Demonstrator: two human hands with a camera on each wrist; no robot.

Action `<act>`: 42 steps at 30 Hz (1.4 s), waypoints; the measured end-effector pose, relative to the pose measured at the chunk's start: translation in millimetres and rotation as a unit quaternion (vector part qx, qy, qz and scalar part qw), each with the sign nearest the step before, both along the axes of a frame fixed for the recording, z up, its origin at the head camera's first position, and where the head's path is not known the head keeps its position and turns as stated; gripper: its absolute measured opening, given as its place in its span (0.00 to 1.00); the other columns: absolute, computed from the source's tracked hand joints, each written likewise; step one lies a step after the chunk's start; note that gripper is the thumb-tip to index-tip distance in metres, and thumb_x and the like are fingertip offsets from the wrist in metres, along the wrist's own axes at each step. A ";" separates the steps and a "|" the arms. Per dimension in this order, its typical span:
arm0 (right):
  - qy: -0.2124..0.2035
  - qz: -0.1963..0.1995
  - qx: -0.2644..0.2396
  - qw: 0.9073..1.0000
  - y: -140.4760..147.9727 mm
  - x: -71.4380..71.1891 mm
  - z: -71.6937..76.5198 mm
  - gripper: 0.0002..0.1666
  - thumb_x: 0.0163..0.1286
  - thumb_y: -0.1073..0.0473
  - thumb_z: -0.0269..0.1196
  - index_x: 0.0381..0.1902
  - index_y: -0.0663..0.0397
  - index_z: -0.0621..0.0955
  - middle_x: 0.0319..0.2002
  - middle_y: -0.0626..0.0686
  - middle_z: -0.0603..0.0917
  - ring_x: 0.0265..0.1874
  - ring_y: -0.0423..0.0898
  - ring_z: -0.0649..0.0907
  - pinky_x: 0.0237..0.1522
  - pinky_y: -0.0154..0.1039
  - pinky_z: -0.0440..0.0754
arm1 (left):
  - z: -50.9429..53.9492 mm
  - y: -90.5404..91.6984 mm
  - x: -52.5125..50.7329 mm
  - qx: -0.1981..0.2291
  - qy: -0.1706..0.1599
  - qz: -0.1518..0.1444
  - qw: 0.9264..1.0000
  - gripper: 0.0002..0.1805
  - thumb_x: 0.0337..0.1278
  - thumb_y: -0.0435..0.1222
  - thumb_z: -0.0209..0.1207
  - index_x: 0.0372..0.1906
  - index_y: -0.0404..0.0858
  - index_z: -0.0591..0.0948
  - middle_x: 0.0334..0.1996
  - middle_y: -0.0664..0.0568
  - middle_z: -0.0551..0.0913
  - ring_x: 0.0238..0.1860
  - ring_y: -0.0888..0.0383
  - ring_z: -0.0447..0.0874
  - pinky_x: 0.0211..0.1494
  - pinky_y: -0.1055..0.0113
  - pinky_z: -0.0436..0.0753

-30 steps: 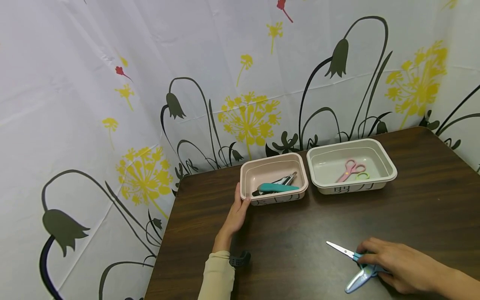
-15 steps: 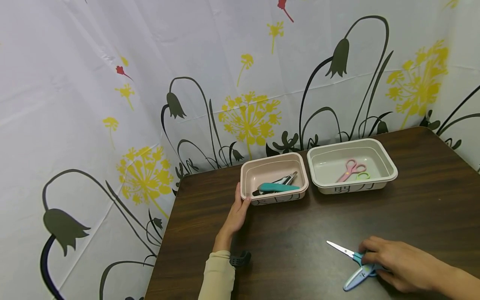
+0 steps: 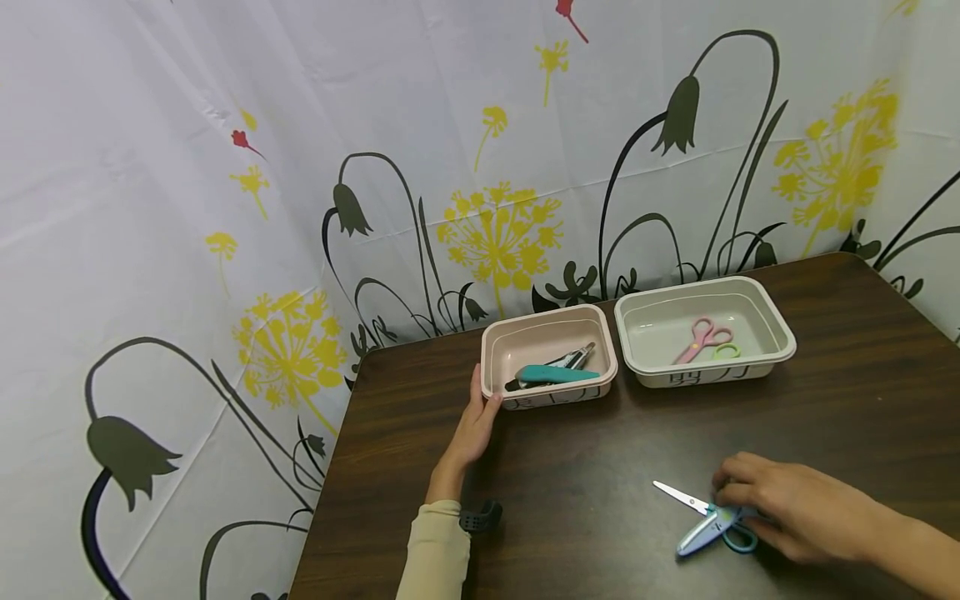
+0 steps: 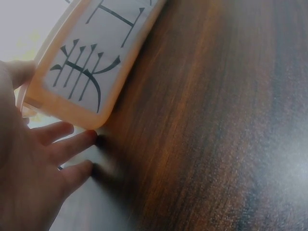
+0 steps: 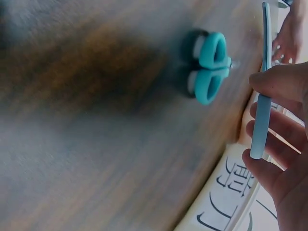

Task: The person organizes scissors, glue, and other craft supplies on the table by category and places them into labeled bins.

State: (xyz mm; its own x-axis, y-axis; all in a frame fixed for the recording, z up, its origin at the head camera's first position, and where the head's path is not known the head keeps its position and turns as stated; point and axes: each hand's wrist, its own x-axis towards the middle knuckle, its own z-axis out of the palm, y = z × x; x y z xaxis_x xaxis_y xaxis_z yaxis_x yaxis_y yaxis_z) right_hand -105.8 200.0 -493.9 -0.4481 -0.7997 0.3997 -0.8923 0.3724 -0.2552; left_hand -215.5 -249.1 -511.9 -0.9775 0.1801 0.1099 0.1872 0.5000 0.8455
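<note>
My right hand [image 3: 802, 508] pinches a light blue utility knife [image 5: 262, 115] between thumb and fingers, held above the table in the right wrist view. Beneath it lies a pair of scissors [image 3: 678, 496] with silver blades and teal handles [image 5: 211, 67]; the hand and knife hide part of them in the head view. At the back left, my left hand [image 3: 468, 429] rests against the left front corner of a pinkish bin [image 3: 491, 354], its fingers extended along the side. Inside that bin are a teal utility knife [image 3: 558, 374] and darker, silvery cutters [image 3: 577, 358] partly under it.
Right of the pinkish bin stands a larger pale grey-green bin [image 3: 637, 325] with pink scissors [image 3: 702, 337] and a green-handled item [image 3: 726, 351]. Both bins bear labels with black characters. Behind the dark wooden table [image 3: 585, 483] hangs a flower-printed curtain [image 3: 420, 108].
My right hand has moved slightly up and away with the utility knife, which has shifted left and uncovered a teal scissor handle. The left hand and the bins stay put.
</note>
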 end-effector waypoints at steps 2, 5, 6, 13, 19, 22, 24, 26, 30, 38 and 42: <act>0.006 -0.006 -0.001 1.000 0.4 -2.9 3.6 0.13 0.62 0.52 0.70 0.45 0.42 0.85 0.49 0.40 0.76 0.44 0.33 0.76 0.40 0.21 0.74 | -0.6 -0.1 -0.5 0.002 0.005 -0.002 1.000 0.37 0.77 0.39 0.45 0.79 0.42 0.39 0.76 0.38 0.50 0.73 0.41 0.53 0.71 0.43 0.54; 0.014 -0.014 -0.006 1.000 1.6 -8.4 8.0 0.12 0.69 0.46 0.63 0.45 0.42 0.85 0.49 0.41 0.76 0.44 0.34 0.76 0.41 0.21 0.74 | -1.6 -0.5 -0.9 -0.001 0.012 -0.006 1.000 0.37 0.77 0.39 0.44 0.79 0.42 0.39 0.76 0.37 0.51 0.73 0.41 0.53 0.71 0.42 0.54; 0.017 -0.017 -0.009 1.000 2.1 -10.5 9.2 0.12 0.69 0.46 0.62 0.45 0.42 0.84 0.49 0.41 0.76 0.44 0.34 0.77 0.41 0.22 0.74 | -1.9 -0.6 -1.0 -0.003 0.013 -0.007 1.000 0.37 0.77 0.40 0.44 0.79 0.42 0.38 0.76 0.37 0.50 0.73 0.41 0.53 0.71 0.42 0.54; 0.064 -0.046 -0.049 0.996 5.0 -29.4 16.0 0.23 0.74 0.41 0.48 0.43 0.47 0.84 0.49 0.46 0.78 0.43 0.38 0.79 0.43 0.24 0.75 | -0.7 0.3 -0.2 0.000 0.011 -0.008 1.000 0.37 0.77 0.40 0.43 0.79 0.40 0.38 0.76 0.36 0.50 0.73 0.40 0.52 0.71 0.42 0.53; 0.081 -0.083 -0.070 0.991 5.8 -45.5 23.4 0.31 0.74 0.39 0.41 0.41 0.50 0.85 0.48 0.47 0.79 0.44 0.41 0.78 0.47 0.23 0.72 | -0.6 -0.4 -0.6 0.003 0.005 -0.006 1.000 0.37 0.77 0.40 0.44 0.79 0.41 0.39 0.76 0.37 0.50 0.74 0.41 0.52 0.71 0.43 0.53; 0.084 -0.099 -0.075 0.989 5.7 -53.5 27.4 0.32 0.74 0.38 0.41 0.40 0.51 0.85 0.47 0.47 0.79 0.44 0.42 0.78 0.48 0.24 0.70 | 0.5 -0.5 -0.6 0.001 0.001 -0.005 1.000 0.37 0.77 0.39 0.44 0.79 0.41 0.38 0.76 0.36 0.49 0.74 0.40 0.51 0.71 0.42 0.53; 0.093 -0.116 -0.074 0.986 5.9 -58.2 29.7 0.33 0.74 0.37 0.40 0.39 0.51 0.85 0.46 0.47 0.79 0.44 0.42 0.78 0.47 0.26 0.71 | 4.7 0.8 1.0 0.005 -0.003 -0.008 1.000 0.37 0.77 0.37 0.44 0.79 0.40 0.38 0.76 0.34 0.48 0.73 0.39 0.51 0.71 0.41 0.52; 0.101 -0.136 -0.072 0.983 6.7 -62.5 31.3 0.35 0.74 0.36 0.39 0.38 0.51 0.85 0.45 0.47 0.79 0.44 0.42 0.78 0.45 0.30 0.73 | 14.9 3.9 5.3 0.008 -0.007 -0.013 1.000 0.37 0.77 0.35 0.44 0.78 0.37 0.38 0.75 0.32 0.48 0.73 0.37 0.51 0.71 0.40 0.52; 0.105 -0.162 -0.078 0.978 9.6 -71.3 33.1 0.37 0.74 0.35 0.36 0.38 0.52 0.85 0.44 0.48 0.80 0.42 0.45 0.79 0.40 0.40 0.75 | 35.4 9.9 14.4 0.001 -0.014 -0.021 1.000 0.36 0.76 0.33 0.44 0.77 0.32 0.39 0.74 0.29 0.49 0.72 0.35 0.52 0.70 0.40 0.54; 0.078 -0.209 -0.070 0.972 16.8 -88.0 38.9 0.12 0.59 0.57 0.68 0.40 0.55 0.84 0.43 0.50 0.80 0.41 0.48 0.80 0.36 0.49 0.80 | 20.9 6.1 9.3 0.006 -0.003 -0.016 1.000 0.36 0.77 0.34 0.44 0.78 0.34 0.39 0.74 0.30 0.50 0.72 0.35 0.52 0.70 0.39 0.53; 0.055 -0.230 -0.063 0.970 18.5 -96.2 40.3 0.18 0.50 0.66 0.71 0.41 0.57 0.83 0.43 0.51 0.80 0.41 0.48 0.79 0.38 0.52 0.79 | 3.1 0.3 1.3 -0.004 0.006 -0.008 1.000 0.37 0.77 0.37 0.44 0.79 0.38 0.39 0.75 0.34 0.51 0.72 0.38 0.54 0.70 0.40 0.54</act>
